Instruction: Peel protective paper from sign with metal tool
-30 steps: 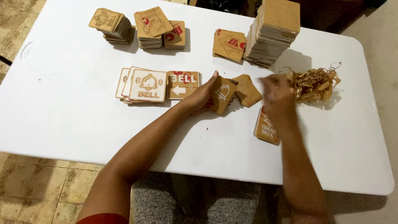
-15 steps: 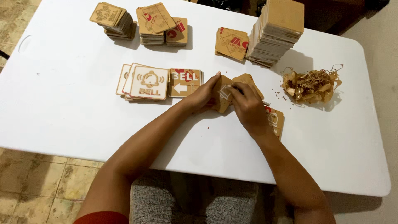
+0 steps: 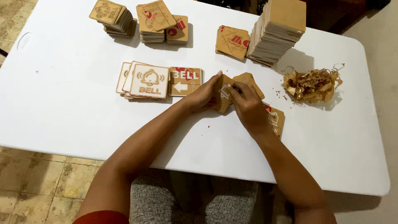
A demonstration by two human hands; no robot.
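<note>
White table [image 3: 62, 116], seen from the near edge. Both hands meet mid-table: left hand [image 3: 203, 97] and right hand [image 3: 248, 105] on one small square tile [image 3: 224, 93]. Left of them, a fanned stack of bell tiles [image 3: 143, 81], arrow tile [image 3: 185, 81] touching its right side. Right, a heap of scrap trimmings [image 3: 311, 85]. Far edge, left to right: three short tile stacks [image 3: 114, 16], flat pile [image 3: 232, 40], tall stack [image 3: 280, 31].

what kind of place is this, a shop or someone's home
Likely a small home craft workspace: a white folding table on tiled floor, stacks of cut brown sign plaques, and a pile of peeled scraps.
</note>
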